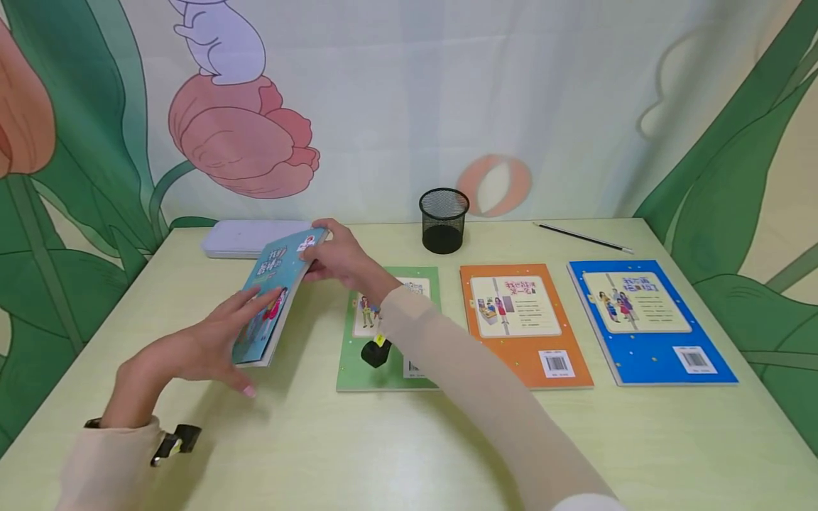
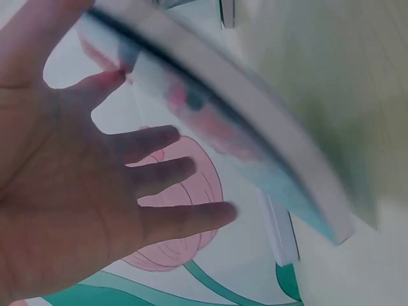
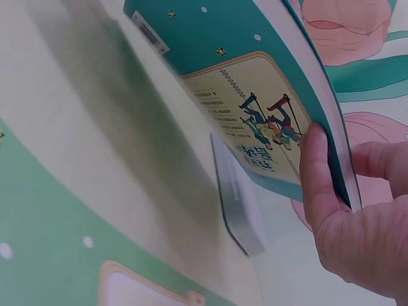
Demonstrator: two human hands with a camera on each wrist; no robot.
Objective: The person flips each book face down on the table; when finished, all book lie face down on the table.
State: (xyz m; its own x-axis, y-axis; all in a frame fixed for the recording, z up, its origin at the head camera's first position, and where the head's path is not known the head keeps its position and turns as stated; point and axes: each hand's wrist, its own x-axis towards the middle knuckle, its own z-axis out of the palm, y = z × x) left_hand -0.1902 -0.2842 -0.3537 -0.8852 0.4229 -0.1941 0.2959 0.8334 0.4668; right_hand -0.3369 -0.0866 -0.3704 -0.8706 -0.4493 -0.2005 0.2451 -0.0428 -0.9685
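Observation:
A teal-blue book (image 1: pixel 271 273) is held tilted above the left part of the table. My right hand (image 1: pixel 345 257) pinches its far right corner, thumb on one cover and fingers on the other. In the right wrist view, the book's back cover (image 3: pixel 191 38) shows a cream panel with small figures and a barcode. At the book's near left side is my left hand (image 1: pixel 201 344), its fingers spread and fairly straight. The left wrist view shows the palm (image 2: pixel 70 178) facing the book's pale page edge (image 2: pixel 268 115), with no fingers curled round it.
Lying in a row are a green book (image 1: pixel 383 369), partly hidden by the right arm, an orange book (image 1: pixel 511 355) and a blue book (image 1: pixel 639 358). Behind them stand a black mesh pen cup (image 1: pixel 443 238) and a pencil (image 1: pixel 581 238). A pale lilac case (image 1: pixel 233 238) lies back left.

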